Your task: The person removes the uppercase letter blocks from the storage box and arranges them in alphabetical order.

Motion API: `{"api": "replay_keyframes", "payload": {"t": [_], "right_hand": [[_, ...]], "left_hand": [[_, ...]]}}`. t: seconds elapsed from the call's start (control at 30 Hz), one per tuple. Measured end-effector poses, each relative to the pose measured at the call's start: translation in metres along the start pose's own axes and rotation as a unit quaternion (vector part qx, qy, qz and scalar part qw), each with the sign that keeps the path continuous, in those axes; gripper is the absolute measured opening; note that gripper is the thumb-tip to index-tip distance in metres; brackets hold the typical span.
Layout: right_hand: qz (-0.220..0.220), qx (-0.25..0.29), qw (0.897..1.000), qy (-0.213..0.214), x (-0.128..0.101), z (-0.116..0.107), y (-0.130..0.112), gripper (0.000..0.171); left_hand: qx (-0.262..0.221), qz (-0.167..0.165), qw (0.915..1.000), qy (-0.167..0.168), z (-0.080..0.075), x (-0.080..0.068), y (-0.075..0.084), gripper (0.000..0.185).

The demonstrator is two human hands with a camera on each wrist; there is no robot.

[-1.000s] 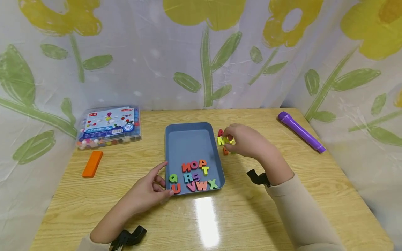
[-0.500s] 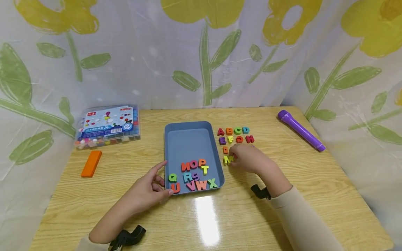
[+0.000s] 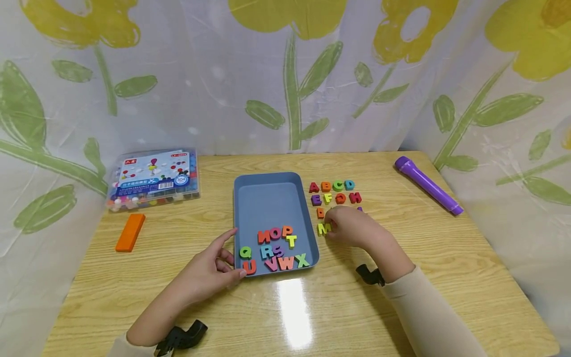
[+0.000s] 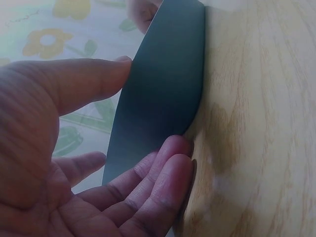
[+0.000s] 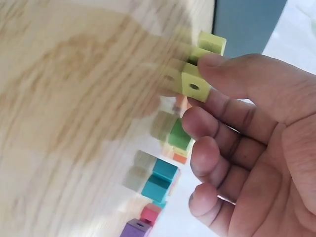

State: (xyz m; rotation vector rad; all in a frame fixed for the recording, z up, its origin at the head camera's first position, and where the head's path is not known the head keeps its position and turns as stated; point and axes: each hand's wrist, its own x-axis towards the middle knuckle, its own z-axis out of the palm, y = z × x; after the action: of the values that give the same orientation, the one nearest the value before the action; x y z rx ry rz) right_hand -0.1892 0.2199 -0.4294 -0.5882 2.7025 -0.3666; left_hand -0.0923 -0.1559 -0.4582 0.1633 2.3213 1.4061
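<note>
A blue-grey tray (image 3: 266,201) lies on the wooden table, with several coloured letters such as a red U (image 3: 250,267) and a green X (image 3: 302,260) gathered in its front part. At its front left corner, my left hand (image 3: 207,272) touches the outer wall with thumb and fingers spread and relaxed. Right of the tray, my right hand (image 3: 354,228) pinches a yellow letter M (image 5: 196,84) between thumb and index finger, low at the tabletop. More letters stand in rows behind it, among them a red A (image 3: 314,187); the hand hides part of these rows.
At the back left stands a clear plastic box (image 3: 153,178) of coloured pieces. An orange bar (image 3: 130,232) lies in front of it. A purple toy microphone (image 3: 428,185) lies near the table's right edge. A flowered curtain (image 3: 192,79) hangs behind the table.
My right hand has moved forward toward me from the back rows to the yellow M, uncovering letters behind it. For the last half second it has hardly moved. My left hand stays at the tray.
</note>
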Motion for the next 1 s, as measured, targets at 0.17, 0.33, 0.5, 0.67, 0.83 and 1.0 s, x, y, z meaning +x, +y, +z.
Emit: {"api": "replay_keyframes", "payload": {"t": [0.17,0.33,0.5,0.67,0.83,1.0], "right_hand": [[0.017,0.008,1.0,0.004,-0.005,-0.009,-0.004,0.033],[0.002,0.0,1.0,0.014,-0.011,-0.025,-0.013,0.034],[-0.029,-0.008,0.999,0.045,-0.012,-0.044,-0.024,0.031],[-0.049,-0.007,0.995,0.082,-0.012,-0.065,-0.042,0.023],[-0.067,-0.004,0.991,0.112,-0.005,-0.079,-0.065,0.02],[-0.099,-0.008,0.991,0.095,0.012,-0.075,-0.088,0.022]], "left_hand": [[-0.001,0.0,1.0,0.0,0.0,-0.001,0.001,0.102],[-0.006,-0.001,1.0,-0.002,-0.001,-0.001,0.001,0.102],[-0.01,0.0,0.9999,-0.005,-0.001,-0.001,0.0,0.102],[-0.013,0.001,0.9999,-0.006,-0.001,-0.001,0.001,0.102],[-0.013,0.0,0.9999,-0.007,-0.001,-0.002,0.002,0.102],[-0.012,0.0,0.9999,-0.006,0.0,-0.001,0.003,0.102]]}}
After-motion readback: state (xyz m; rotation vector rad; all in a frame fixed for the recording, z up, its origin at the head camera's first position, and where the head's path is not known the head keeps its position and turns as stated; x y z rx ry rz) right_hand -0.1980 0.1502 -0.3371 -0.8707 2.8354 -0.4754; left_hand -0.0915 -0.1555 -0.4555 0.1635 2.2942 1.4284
